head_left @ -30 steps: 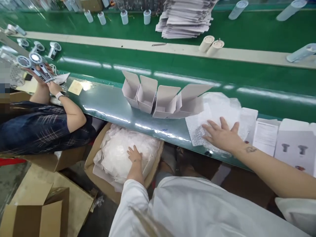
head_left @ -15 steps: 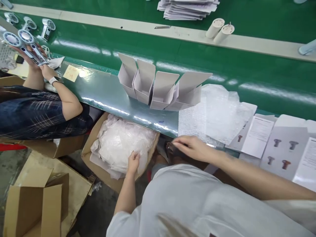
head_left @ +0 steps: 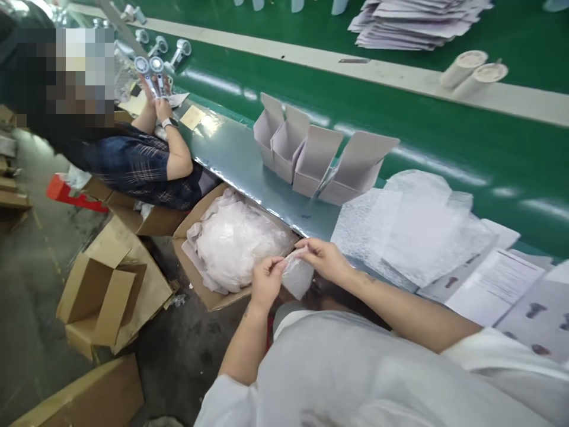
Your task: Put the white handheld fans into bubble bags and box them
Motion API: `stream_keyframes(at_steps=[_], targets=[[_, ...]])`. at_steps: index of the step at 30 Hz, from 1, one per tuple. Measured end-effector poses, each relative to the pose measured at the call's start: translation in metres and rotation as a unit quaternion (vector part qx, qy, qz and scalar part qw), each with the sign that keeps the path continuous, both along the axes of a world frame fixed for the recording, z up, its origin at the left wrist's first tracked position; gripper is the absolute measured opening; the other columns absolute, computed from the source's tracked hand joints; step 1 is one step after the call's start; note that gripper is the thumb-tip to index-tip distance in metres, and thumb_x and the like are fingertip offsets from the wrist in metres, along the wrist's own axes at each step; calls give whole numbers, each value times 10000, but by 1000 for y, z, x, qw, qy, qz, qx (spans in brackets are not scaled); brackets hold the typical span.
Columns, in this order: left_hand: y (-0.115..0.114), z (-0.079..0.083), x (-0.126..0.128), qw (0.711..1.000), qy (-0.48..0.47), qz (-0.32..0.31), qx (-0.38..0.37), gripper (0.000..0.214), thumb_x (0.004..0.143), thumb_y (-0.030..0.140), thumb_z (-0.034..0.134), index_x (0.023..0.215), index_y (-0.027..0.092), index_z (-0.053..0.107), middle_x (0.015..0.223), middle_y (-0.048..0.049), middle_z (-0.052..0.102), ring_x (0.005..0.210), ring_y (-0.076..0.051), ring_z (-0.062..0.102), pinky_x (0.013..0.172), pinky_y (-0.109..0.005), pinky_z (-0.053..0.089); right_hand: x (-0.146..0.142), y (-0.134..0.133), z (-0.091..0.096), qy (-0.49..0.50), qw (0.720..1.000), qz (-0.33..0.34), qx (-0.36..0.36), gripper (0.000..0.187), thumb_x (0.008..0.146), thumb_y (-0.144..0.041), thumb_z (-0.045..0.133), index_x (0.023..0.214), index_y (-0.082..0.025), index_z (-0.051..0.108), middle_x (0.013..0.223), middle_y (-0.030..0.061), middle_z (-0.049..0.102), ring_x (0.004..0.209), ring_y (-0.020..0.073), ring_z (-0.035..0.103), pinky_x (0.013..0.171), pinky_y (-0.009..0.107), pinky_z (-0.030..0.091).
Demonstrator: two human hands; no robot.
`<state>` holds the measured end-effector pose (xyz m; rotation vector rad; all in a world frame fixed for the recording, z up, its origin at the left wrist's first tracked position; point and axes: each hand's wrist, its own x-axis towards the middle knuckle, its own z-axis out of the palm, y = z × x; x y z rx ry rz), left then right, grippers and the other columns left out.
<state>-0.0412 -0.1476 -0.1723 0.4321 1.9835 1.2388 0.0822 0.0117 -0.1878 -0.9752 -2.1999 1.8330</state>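
A small translucent plastic bag (head_left: 297, 279) hangs between my two hands at the bench edge. My left hand (head_left: 267, 281) pinches its left upper edge, fingers closed. On the other side, my right hand (head_left: 326, 259) grips the bag's top edge between thumb and fingers. Just left of my hands, a cardboard box (head_left: 195, 289) holds a heap of clear plastic bags (head_left: 242, 243). Beyond my right hand, bubble-wrap pouches (head_left: 427, 225) lie on the bench over printed sheets.
Several white boxes (head_left: 317, 160) stand with flaps up on the bench (head_left: 231, 151). A printed leaflet (head_left: 500, 284) lies at right. At left, a co-worker's hands hold two handheld fans (head_left: 155, 68). An open carton (head_left: 93, 296) sits on the floor. Paper stacks (head_left: 413, 24) lie farther back.
My left hand has come out of the box of bags and moved right to meet my right hand. A plastic bag is now between them. The view has swung left.
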Motion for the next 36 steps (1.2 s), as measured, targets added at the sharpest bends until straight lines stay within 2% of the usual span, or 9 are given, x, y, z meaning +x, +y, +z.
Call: stream_keyframes(at_steps=[3, 5, 8, 13, 16, 21, 25, 31, 36], targets=[[-7, -1, 3, 979, 148, 135, -31, 248, 869, 401, 539, 908, 183, 650, 930, -80, 663, 945, -203, 607, 923, -355, 457, 2, 8, -12, -27, 996, -71, 45, 311, 768, -485, 595, 852, -199, 685, 786, 42, 687, 724, 195, 602, 706, 322, 472], [-13, -8, 2, 978, 107, 178, 4, 339, 837, 412, 590, 1092, 189, 590, 1093, -95, 635, 1047, -206, 586, 948, -344, 451, -2, 8, -16, -8, 998, -57, 20, 315, 754, -487, 609, 865, -200, 679, 813, 45, 690, 744, 199, 608, 712, 325, 476], [-17, -29, 12, 989, -81, 77, 95, 767, 639, 359, 798, 1307, 207, 453, 1255, -98, 578, 1099, -227, 579, 938, -342, 471, -20, -2, -13, 29, 997, 12, -68, 347, 725, -487, 643, 920, -203, 678, 879, 46, 702, 776, 199, 628, 727, 327, 492], [-36, -67, 24, 979, -185, 35, 84, 332, 796, 417, 634, 969, 134, 662, 919, -76, 692, 837, -203, 638, 820, -353, 507, -65, -14, -14, -17, 994, -106, -20, 378, 698, -554, 663, 796, -189, 668, 735, 41, 673, 665, 185, 593, 652, 321, 485], [-58, -85, -37, 994, -108, -30, -5, 209, 769, 362, 659, 799, 155, 660, 784, -48, 687, 756, -186, 634, 744, -315, 509, -87, -7, -24, 2, 988, -140, 59, 340, 770, -537, 600, 815, -202, 641, 773, 44, 668, 710, 189, 591, 682, 323, 480], [-69, -129, -209, 962, 110, 161, -189, 172, 778, 246, 638, 683, 176, 513, 748, -65, 629, 862, -207, 614, 764, -312, 453, -107, -2, -44, 19, 996, 65, 61, 271, 868, -452, 492, 936, -214, 601, 867, 53, 659, 773, 192, 608, 711, 317, 487], [-62, -152, -247, 963, 113, 130, -206, 251, 728, 176, 648, 591, 205, 440, 596, 13, 515, 739, -183, 586, 712, -289, 441, -111, -13, -64, -69, 987, 139, 29, 300, 871, -366, 464, 1132, -220, 493, 612, -49, 520, 543, 153, 511, 545, 277, 442], [-71, -79, -175, 958, 282, -59, -9, 65, 837, 227, 546, 870, 206, 598, 1053, -82, 642, 1146, -238, 545, 984, -418, 452, -125, -23, -89, -91, 975, 168, -117, 160, 783, -279, 459, 680, -196, 549, 578, -32, 520, 554, 133, 503, 567, 260, 446], [-67, -15, -121, 842, 363, -351, 190, 197, 852, 47, 444, 867, 184, 584, 1263, -120, 587, 1398, -284, 306, 1069, -518, 416, -147, -11, -62, -78, 916, 86, -385, 493, 868, -568, 333, 787, -175, 620, 649, 41, 627, 686, 199, 625, 672, 338, 511]])
